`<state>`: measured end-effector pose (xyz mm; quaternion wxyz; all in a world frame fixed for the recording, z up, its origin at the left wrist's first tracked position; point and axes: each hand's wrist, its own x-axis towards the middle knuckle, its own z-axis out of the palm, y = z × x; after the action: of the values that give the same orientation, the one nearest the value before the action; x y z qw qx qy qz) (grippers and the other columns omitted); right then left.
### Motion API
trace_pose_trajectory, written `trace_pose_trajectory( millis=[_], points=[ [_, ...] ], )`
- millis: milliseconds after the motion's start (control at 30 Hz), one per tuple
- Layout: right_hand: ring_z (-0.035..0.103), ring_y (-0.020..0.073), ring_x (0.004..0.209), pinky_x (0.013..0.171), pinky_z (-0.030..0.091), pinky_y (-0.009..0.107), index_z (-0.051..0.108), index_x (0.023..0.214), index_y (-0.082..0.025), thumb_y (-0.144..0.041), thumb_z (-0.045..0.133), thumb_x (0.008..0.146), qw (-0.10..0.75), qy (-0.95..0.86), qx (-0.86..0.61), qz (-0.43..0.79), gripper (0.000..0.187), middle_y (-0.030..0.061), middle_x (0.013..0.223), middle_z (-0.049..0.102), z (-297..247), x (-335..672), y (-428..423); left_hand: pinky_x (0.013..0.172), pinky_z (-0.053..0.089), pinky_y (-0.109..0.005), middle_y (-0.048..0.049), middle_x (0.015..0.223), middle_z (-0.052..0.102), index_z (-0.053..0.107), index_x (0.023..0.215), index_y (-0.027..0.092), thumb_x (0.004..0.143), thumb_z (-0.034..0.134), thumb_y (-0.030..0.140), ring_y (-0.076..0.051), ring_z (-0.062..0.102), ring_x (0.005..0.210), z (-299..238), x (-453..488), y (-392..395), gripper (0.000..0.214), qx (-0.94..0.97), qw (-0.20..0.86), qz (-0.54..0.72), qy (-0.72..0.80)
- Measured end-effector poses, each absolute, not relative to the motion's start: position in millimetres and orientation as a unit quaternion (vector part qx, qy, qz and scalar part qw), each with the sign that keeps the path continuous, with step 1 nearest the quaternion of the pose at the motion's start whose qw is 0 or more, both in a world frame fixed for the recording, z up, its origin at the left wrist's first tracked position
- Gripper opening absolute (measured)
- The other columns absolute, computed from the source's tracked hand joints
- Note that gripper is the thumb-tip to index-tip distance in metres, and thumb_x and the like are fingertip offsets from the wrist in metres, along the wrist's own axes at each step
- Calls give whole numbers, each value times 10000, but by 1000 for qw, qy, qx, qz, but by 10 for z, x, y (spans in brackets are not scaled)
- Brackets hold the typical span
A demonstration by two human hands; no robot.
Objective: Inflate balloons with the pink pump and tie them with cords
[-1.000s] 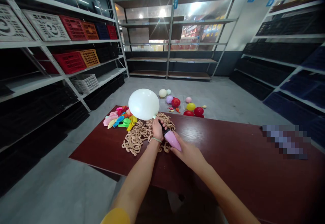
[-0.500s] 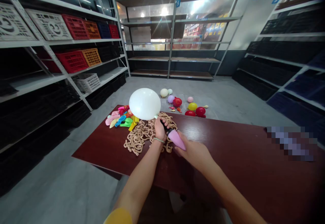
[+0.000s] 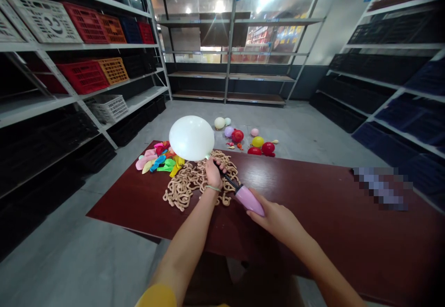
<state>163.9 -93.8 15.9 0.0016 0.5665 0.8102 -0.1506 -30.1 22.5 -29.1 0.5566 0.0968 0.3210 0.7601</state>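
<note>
1. Several limp, glossy latex balloons (image 3: 156,161) lie in a bright heap on the dark-red wood-grain desk (image 3: 313,205).
2. Just beside them sprawls a knobbly beige tangle of twisted latex tubes (image 3: 184,188).
3. Above that tangle floats a smooth, taut white balloon (image 3: 191,138), its neck pinched at the nozzle.
4. The left hand (image 3: 213,173) keeps a narrow grip, closed on that neck and the thin black pump shaft.
5. A tapered, glossy pink plastic hand pump (image 3: 248,200) angles down across the desk, its wide end cradled in the nearly closed grip of the right hand (image 3: 274,221).
</note>
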Motion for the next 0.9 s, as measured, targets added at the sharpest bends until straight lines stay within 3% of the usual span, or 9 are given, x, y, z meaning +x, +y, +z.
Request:
trace_pose_trajectory(
  millis=[333,567,667,800,900],
  points=[
    [713,305,937,738,481,342,263,1554,-293,-497,512,918,-49,815,564,-123,713,102,1131,724,171,1415,-814,418,358,-201,59,570,450,421,744,209,848,533,285,-80,450,417,-257,-164,117,170,154,559,753,312],
    [709,278,927,692,497,330,217,1560,-364,-507,469,942,-63,816,572,-56,683,67,1225,681,76,2091,-1107,610,513,-275,18,614,570,467,730,200,836,524,372,-122,587,545,-237,-292,188,210,162,494,775,360],
    [698,262,949,673,485,311,212,1564,-347,-521,374,980,-80,795,601,-38,631,75,1207,682,89,2292,-1101,675,538,-296,24,631,589,470,751,196,811,559,369,-125,613,575,-139,-500,220,203,168,463,791,363],
    [682,246,894,655,442,295,264,1552,-339,-491,287,1012,-44,798,601,-6,561,77,1057,694,70,2324,-899,669,544,-290,47,596,545,451,753,202,814,560,341,-114,594,551,105,-703,194,187,216,449,802,331],
    [634,270,972,752,433,340,353,1521,-273,-468,361,998,-53,826,559,46,558,113,1124,666,6,2174,-677,652,546,-285,41,591,532,441,735,203,844,539,332,-117,590,554,289,-795,139,195,255,435,797,332]
  ],
)
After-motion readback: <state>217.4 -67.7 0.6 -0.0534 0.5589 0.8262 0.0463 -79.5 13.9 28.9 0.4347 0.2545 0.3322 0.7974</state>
